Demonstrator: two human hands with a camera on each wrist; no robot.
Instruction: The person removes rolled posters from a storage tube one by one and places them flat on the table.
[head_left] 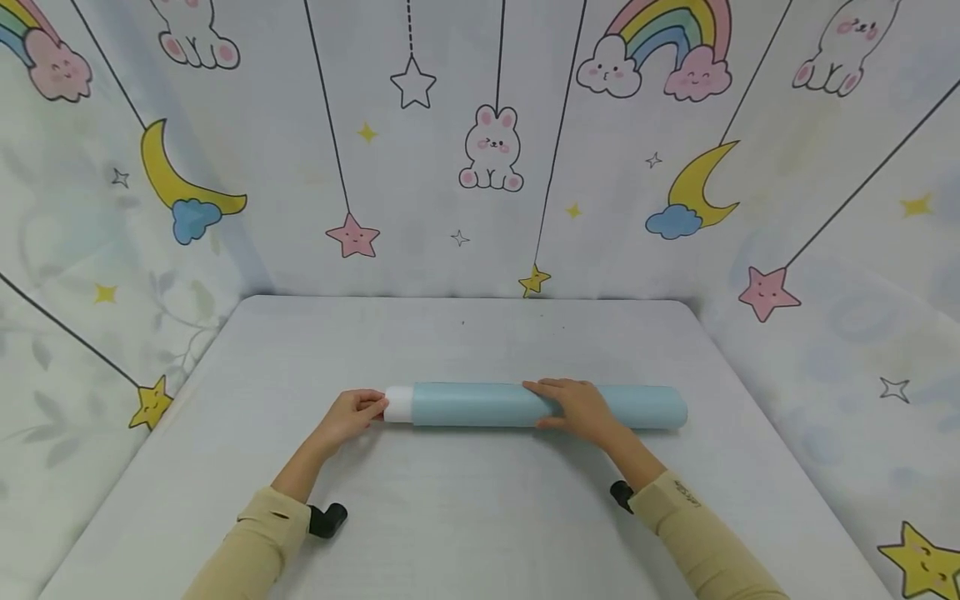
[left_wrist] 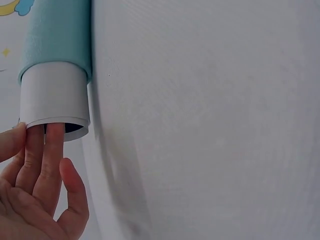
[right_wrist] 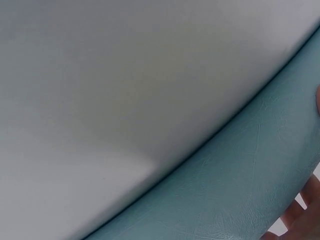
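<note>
A light blue, leather-textured mat (head_left: pixel 472 406) lies rolled up across the table. From its left end a hollow white tube (head_left: pixel 400 405) sticks out; the left wrist view shows the tube's rim and dark inside. My left hand (head_left: pixel 352 418) grips this end, two fingers (left_wrist: pixel 53 155) inside the opening and another digit pressed to the outer rim. Over the right half of the roll, my right hand (head_left: pixel 581 410) holds it, thumb along the near side and fingers across the top towards the far side. The right wrist view shows only part of that hand (right_wrist: pixel 302 217) at its edge.
The white tabletop (head_left: pixel 450 508) stretches around the roll, with its far edge against a patterned backdrop (head_left: pixel 435 183) of stars, moons and rabbits. Similar cloth walls flank both sides. Black devices (head_left: pixel 327 521) sit at both cuffs.
</note>
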